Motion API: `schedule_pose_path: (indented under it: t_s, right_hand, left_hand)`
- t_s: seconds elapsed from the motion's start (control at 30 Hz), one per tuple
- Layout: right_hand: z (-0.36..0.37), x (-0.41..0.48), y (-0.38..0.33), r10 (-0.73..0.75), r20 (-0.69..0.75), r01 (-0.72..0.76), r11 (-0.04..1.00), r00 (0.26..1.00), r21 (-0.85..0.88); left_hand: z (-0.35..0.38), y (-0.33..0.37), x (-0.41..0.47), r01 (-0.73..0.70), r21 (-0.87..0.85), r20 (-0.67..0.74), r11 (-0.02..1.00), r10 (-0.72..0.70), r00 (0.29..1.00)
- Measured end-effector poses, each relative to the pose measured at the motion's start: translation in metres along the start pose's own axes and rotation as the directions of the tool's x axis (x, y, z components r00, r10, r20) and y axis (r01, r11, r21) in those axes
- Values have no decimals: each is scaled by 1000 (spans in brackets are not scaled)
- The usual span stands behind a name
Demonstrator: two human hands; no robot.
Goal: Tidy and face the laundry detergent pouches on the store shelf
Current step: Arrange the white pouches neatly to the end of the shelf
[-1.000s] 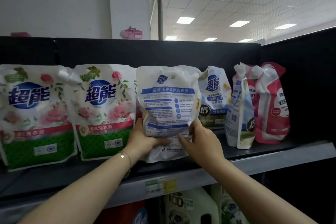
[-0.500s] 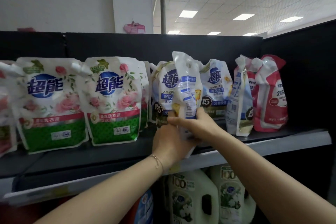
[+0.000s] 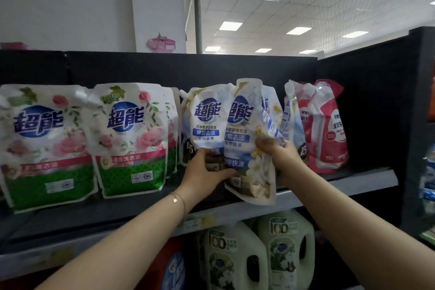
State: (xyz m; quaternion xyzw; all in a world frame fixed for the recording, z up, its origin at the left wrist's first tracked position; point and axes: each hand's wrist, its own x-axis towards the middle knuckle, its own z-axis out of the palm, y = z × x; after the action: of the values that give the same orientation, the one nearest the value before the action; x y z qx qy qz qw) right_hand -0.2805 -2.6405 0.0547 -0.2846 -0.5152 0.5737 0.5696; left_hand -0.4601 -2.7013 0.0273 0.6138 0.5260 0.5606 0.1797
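- Store shelf (image 3: pixel 341 183) lighting is pretty dim; the blue-white pouch (image 3: pixel 244 124) is hovering upright at its front edge, label facing out.
- Left hand (image 3: pixel 204 170) is gripping it low, right hand (image 3: pixel 284 160) mid-side, fingers (image 3: pixel 266 143) curling into the film.
- I'm guessing floppy, heavy and slick, so cradling the base seems safest.

Two pale green jugs (image 3: pixel 226 245) stand side by side; a pink tag (image 3: pixel 162 44), perhaps, hangs on the white pillar (image 3: pixel 157 2).
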Motion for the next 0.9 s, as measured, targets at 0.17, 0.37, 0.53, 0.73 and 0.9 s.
schedule_pose_path:
  t_s: [0.17, 0.37, 0.53, 0.73, 0.9]
  right_hand:
    - [-12, 5, -8, 28, 138, -31, 999, 990, 24]
    - [5, 18, -4, 66, 432, -99, 994, 900, 54]
    - [29, 37, -8, -42, 305, 36, 999, 952, 25]
    - [34, 44, 21, -154, 81, 173, 898, 985, -405]
    - [28, 32, 36, -74, 90, 105, 900, 993, -423]
  left_hand:
    - [-6, -4, 15, 205, -138, 195, 969, -176, 965]
    - [-21, -4, 24, 190, -188, 370, 964, -109, 923]
    - [-34, -6, 35, 108, -175, -42, 979, -117, 992]
    - [-17, -4, 18, 158, 30, -168, 987, -151, 974]
    - [-20, -11, 21, 91, 153, -148, 984, -68, 987]
